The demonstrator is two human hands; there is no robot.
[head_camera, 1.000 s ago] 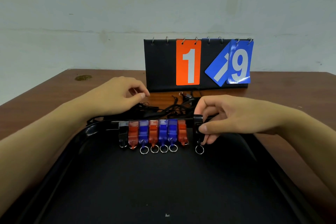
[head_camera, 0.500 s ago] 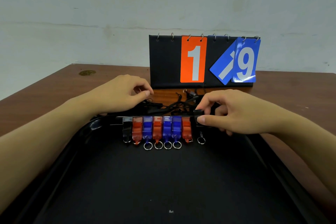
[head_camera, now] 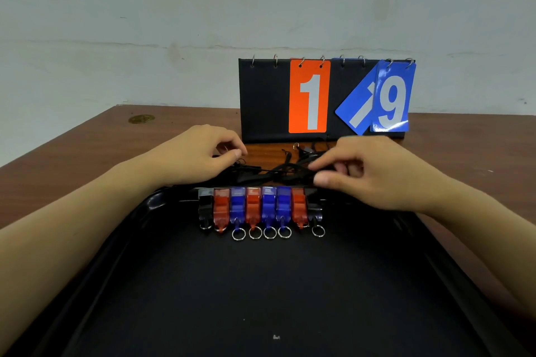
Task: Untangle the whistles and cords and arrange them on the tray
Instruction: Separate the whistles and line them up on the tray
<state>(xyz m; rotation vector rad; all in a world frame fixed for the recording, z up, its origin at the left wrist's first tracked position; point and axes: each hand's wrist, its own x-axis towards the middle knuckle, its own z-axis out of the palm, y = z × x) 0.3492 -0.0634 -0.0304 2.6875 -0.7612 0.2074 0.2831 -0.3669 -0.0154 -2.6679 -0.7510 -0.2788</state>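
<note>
Several whistles (head_camera: 261,207) in red, blue and black lie side by side along the far edge of the black tray (head_camera: 121,243), key rings pointing toward me. The rightmost one is a black whistle (head_camera: 314,211), lying free. Black cords (head_camera: 278,171) sit tangled on the table just behind the tray. My left hand (head_camera: 200,153) rests on the left end of the cords, thumb and curled forefinger together on a strand. My right hand (head_camera: 368,174) hovers over the right end of the cords, thumb and fingers apart, holding nothing; it is slightly blurred.
A black flip scoreboard (head_camera: 261,101) with an orange 1 and a blue 9 stands right behind the cords. The brown wooden table (head_camera: 87,148) stretches left and right of the tray. A pale wall rises behind.
My right hand set the black whistle down at the right end of the row, let it go and moved back over the cords. My left hand stayed in place.
</note>
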